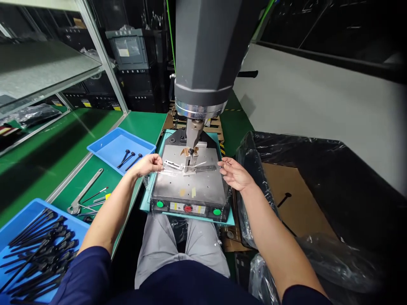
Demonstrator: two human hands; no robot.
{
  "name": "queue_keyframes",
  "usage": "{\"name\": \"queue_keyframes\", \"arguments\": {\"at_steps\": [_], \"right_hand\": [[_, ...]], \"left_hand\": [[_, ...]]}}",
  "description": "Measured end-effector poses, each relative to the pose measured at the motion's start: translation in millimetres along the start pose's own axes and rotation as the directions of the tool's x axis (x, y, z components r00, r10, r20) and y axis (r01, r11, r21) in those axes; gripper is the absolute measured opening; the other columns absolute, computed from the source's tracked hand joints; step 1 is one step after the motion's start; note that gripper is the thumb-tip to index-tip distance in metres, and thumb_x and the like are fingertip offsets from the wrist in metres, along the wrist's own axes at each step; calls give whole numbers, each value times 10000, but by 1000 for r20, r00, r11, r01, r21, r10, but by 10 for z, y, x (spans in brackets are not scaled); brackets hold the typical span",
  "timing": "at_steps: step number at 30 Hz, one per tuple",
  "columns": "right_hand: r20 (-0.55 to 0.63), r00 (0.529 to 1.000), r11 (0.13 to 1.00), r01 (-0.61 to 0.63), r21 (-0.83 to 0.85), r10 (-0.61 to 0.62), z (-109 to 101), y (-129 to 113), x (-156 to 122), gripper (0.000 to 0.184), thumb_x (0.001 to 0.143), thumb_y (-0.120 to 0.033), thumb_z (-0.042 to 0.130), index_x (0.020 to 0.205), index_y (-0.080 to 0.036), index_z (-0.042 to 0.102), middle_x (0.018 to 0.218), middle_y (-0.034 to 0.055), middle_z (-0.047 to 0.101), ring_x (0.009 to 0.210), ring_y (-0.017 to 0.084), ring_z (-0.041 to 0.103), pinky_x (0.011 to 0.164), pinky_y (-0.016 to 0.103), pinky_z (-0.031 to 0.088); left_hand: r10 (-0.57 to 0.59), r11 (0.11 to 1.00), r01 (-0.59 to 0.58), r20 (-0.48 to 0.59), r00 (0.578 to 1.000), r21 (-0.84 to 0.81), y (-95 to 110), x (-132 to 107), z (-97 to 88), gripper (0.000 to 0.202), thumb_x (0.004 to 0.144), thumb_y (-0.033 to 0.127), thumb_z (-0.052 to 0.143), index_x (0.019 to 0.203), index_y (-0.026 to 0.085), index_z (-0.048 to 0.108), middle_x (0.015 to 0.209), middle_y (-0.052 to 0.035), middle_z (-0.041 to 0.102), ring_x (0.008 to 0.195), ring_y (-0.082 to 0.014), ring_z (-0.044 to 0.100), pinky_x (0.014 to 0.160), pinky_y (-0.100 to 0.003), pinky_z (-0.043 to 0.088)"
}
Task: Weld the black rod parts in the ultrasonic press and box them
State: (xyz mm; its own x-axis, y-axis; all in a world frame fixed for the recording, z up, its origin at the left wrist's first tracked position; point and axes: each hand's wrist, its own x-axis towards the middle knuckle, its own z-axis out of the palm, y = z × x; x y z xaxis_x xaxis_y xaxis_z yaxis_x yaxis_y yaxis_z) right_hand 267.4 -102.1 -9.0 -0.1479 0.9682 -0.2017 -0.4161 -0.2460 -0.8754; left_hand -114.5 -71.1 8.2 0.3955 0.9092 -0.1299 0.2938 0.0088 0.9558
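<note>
Under the press head's metal tip (193, 133), a small metal fixture (190, 162) stands on the steel base plate (178, 188). A black round-headed part (190, 151) shows at its top, touching or just below the tip; I cannot tell which. My left hand (149, 165) is at the plate's left side, thumb and fingers pinched near the end of a slotted metal bar (173, 164). What the pinch holds, if anything, is too small to make out. Off the plate's right edge, my right hand (234, 173) has bent fingers spread apart, with nothing visible in them.
Long black round-headed parts (41, 250) fill a blue tray at lower left; another blue tray (106, 144) holds several. An adjustable wrench (85, 190) lies between. Green buttons (160, 204) and a red one (188, 209) line the base. A plastic-lined box (295, 186) stands right.
</note>
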Motion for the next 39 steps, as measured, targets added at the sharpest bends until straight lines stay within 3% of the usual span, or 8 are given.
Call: {"name": "queue_keyframes", "arguments": {"at_steps": [4, 13, 19, 22, 24, 30, 35, 39], "right_hand": [[-26, 998, 997, 61, 49, -60, 83, -120, 323, 340, 612, -238, 841, 868, -258, 619, 888, -16, 680, 513, 81, 429, 357, 140, 161], [-207, 978, 997, 25, 72, -9, 324, -352, 1358, 217, 756, -151, 771, 727, -205, 562, 826, 9, 703, 413, 35, 366, 293, 115, 198], [-300, 953, 999, -34, 23, 39, 337, -243, 1876, 244, 829, -107, 713, 660, -172, 549, 657, -7, 669, 364, 22, 354, 268, 118, 186], [-344, 938, 999, -41, -17, 33, 300, -128, 1990, 244, 845, -123, 713, 663, -164, 556, 641, -16, 663, 361, 19, 360, 268, 119, 191], [-366, 930, 998, -47, -48, 26, 251, -71, 2025, 246, 825, -147, 751, 668, -162, 563, 637, -17, 661, 363, 21, 367, 267, 122, 201], [-408, 913, 988, -68, -136, 6, 60, -12, 2096, 311, 741, -253, 853, 668, -163, 564, 625, -8, 652, 346, 20, 350, 255, 138, 192], [-433, 902, 972, -107, -211, 6, -10, 101, 2159, 318, 718, -350, 865, 738, -164, 609, 586, -9, 639, 332, 33, 364, 264, 152, 206], [-458, 887, 949, -196, -248, 63, -76, 210, 2184, 358, 729, -441, 840, 822, -160, 638, 584, 11, 646, 339, 62, 400, 277, 172, 214]], "left_hand": [[9, 997, -13, -56, 998, -76, 147, 171, -182, 429, 549, 342, 872, 788, 149, 573, 753, -43, 708, 576, -127, 625, 473, -204, 365], [43, 999, -32, -306, 951, 40, 315, 882, -596, 431, 532, 368, 871, 769, 151, 582, 615, -13, 651, 532, -121, 581, 465, -204, 341], [92, 902, 145, -509, 856, 406, 253, 1287, -702, 148, 660, 214, 744, 716, 167, 615, 695, -28, 684, 642, -161, 619, 649, -287, 479], [247, 773, 201, -577, 778, 602, 228, 1276, -561, 72, 746, 175, 642, 808, 167, 677, 918, -86, 733, 870, -225, 662, 846, -366, 498], [374, 748, 99, -540, 754, 656, 212, 1187, -382, 150, 805, 211, 594, 912, 174, 693, 1057, -98, 725, 1001, -241, 652, 934, -393, 486], [551, 677, -336, -148, 821, 654, 148, 874, 246, 444, 849, 491, 617, 1184, 202, 655, 1321, -91, 631, 1315, -270, 503, 1117, -468, 392], [521, 619, -354, -29, 853, 700, 126, 899, 521, 732, 754, 616, 685, 1342, 197, 564, 1448, -130, 514, 1443, -360, 302, 1165, -580, 267], [469, 614, -305, -26, 883, 728, 147, 965, 629, 658, 759, 638, 663, 1274, 230, 612, 1413, -117, 542, 1435, -386, 294, 1156, -644, 205]]}}
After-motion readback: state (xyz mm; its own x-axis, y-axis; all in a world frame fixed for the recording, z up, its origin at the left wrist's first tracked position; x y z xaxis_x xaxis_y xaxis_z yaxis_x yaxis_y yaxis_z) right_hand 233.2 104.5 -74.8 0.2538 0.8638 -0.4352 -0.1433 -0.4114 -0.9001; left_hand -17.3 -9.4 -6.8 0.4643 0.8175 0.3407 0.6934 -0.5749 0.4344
